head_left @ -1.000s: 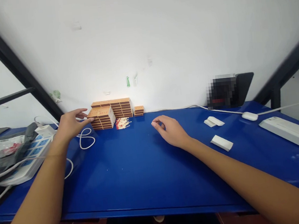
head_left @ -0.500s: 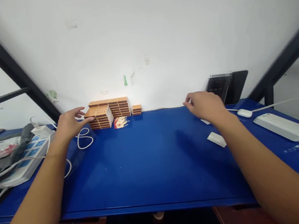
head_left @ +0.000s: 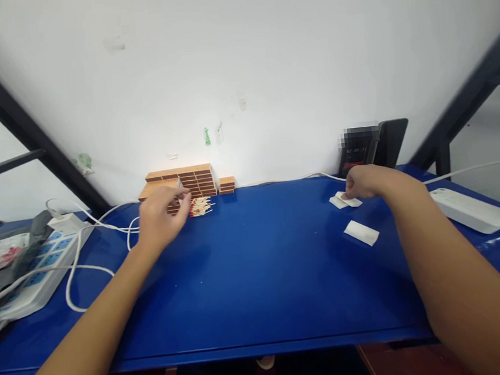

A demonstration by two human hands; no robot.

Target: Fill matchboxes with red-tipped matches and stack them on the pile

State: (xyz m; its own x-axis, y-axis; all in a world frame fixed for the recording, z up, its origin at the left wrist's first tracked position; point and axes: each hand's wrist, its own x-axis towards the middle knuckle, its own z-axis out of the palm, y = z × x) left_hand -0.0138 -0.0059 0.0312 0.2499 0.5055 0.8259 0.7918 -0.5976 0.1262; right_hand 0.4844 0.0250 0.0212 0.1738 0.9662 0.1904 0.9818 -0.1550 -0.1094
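Note:
My left hand is in front of the stacked matchboxes, hiding part of them. Its thumb and fingers curve towards each other with a small gap, close to the left side of a loose pile of red-tipped matches. Nothing shows between them. At the right, my right hand points down with its fingertips pinched on a small white paper slip, one of a few lying together on the blue table. Another folded white slip lies nearer to me.
Two small matchboxes stand stacked by the wall. A phone showing a timer leans behind my right hand. At the left are a power strip and looping white cables; a long white case lies at the right.
My left hand has moved right from the matchbox stack towards the matches, its fingers drawing closer together. My right hand has come down and right onto the white paper slips.

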